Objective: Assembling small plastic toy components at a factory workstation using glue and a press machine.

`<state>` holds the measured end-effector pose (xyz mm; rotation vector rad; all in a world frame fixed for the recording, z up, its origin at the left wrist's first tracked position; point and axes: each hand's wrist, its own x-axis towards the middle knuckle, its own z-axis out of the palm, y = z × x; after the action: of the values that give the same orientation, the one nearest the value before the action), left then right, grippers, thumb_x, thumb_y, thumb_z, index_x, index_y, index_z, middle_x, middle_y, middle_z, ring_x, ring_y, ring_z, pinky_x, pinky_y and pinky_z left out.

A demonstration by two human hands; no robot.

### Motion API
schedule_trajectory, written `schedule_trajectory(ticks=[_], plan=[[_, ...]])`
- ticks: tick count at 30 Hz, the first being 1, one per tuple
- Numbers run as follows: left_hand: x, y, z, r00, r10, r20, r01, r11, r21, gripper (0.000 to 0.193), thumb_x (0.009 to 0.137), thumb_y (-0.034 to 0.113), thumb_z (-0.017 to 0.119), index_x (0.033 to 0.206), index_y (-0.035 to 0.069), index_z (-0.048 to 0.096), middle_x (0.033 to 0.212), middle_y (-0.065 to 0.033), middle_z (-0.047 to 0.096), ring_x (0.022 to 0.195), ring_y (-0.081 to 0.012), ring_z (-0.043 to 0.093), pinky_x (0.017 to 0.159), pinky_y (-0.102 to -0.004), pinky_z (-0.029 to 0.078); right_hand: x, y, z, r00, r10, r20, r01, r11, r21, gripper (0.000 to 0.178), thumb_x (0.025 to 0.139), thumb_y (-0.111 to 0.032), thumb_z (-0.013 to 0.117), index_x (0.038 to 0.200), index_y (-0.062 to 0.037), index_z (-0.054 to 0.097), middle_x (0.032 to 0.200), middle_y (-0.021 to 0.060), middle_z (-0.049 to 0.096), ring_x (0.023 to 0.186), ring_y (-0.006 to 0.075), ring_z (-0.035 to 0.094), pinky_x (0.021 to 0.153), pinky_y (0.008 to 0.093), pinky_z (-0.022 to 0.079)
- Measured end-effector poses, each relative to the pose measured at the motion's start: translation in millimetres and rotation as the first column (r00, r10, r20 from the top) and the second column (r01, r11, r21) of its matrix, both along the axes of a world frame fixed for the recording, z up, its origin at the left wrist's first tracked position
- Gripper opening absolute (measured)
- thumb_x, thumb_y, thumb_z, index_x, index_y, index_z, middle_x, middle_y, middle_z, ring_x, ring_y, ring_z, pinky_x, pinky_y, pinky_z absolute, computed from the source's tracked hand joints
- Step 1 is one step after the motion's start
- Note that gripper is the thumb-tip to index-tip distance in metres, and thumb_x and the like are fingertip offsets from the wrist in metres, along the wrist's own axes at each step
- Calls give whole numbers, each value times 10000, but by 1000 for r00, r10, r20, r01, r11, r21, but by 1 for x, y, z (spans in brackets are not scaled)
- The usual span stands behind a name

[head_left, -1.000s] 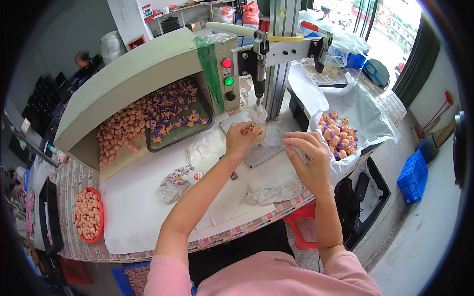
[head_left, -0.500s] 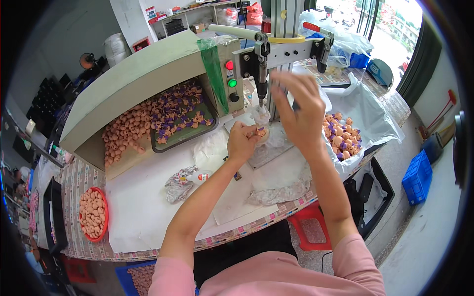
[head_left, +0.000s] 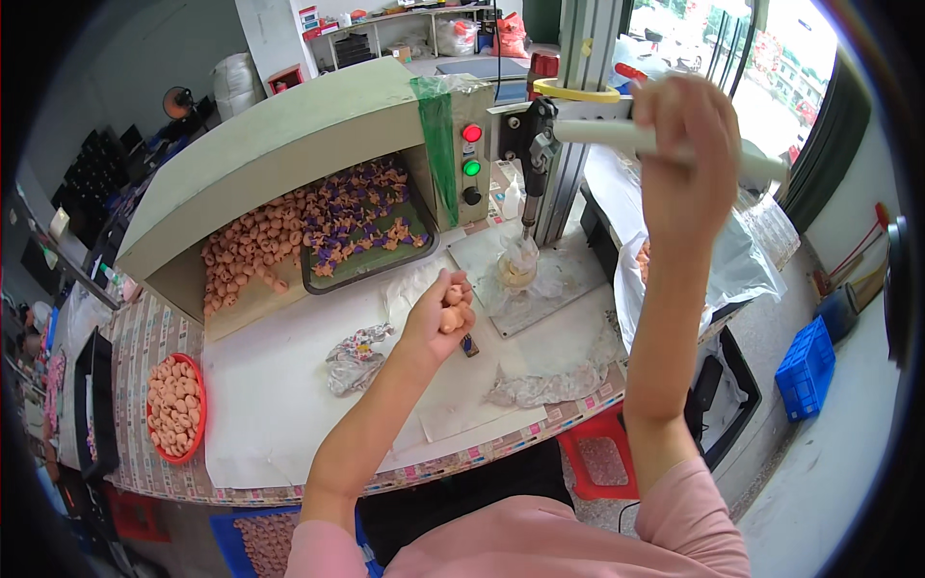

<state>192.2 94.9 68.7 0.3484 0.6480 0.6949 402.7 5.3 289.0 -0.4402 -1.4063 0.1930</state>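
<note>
My right hand [head_left: 686,144] is wrapped round the long white handle [head_left: 602,135] of an upright hand press [head_left: 536,178], with the handle swung over to the right. Below the press tip sits a round fixture [head_left: 517,270] covered in clear plastic, on a metal plate [head_left: 482,294]. My left hand [head_left: 429,323] is in front of the plate, fingers curled around a few small round peach-coloured parts [head_left: 451,318]. A black tray [head_left: 431,252] left of the press holds peach-and-purple pieces, with a heap of peach parts [head_left: 246,236] next to it.
A beige hooded box [head_left: 279,144] with red and green lights arches over the tray. A red basket [head_left: 200,424] of peach parts stands at the left. On the right is a white-lined bin [head_left: 742,275]. Crumpled plastic [head_left: 355,361] lies on the table.
My right hand has moved up and right onto the press handle, which has swung from left to right. My left hand has drawn back from the fixture and now holds peach parts.
</note>
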Motion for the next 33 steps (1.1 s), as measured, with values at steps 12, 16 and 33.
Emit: schedule_trajectory(ticks=[12, 16, 33], plan=[[-173, -51, 6, 948, 59, 312, 10, 977, -214, 359, 887, 34, 475, 1246, 45, 494, 1072, -105, 555, 912, -198, 536, 632, -275, 453, -117, -25, -163, 801, -559, 214, 584, 653, -482, 355, 876, -117, 595, 1205, 13, 574, 1276, 142, 567, 1157, 225, 541, 905, 351, 444], [-211, -54, 3, 941, 190, 280, -88, 936, -340, 342, 907, 62, 468, 1248, 49, 496, 1168, -140, 545, 944, -207, 534, 640, -291, 464, -193, 10, -218, 803, -193, 564, 530, 665, -527, 280, 807, -8, 635, 1082, -53, 660, 1153, 126, 626, 1044, 269, 587, 902, 353, 447], [-302, -33, -40, 896, 260, 360, -147, 939, -312, 427, 897, -4, 486, 1313, 90, 482, 1178, -90, 545, 997, -185, 535, 676, -278, 464, -293, 96, -260, 718, 54, 694, 586, 491, -645, 360, 781, -147, 713, 1103, -60, 577, 1048, 123, 616, 982, 314, 548, 838, 395, 438]])
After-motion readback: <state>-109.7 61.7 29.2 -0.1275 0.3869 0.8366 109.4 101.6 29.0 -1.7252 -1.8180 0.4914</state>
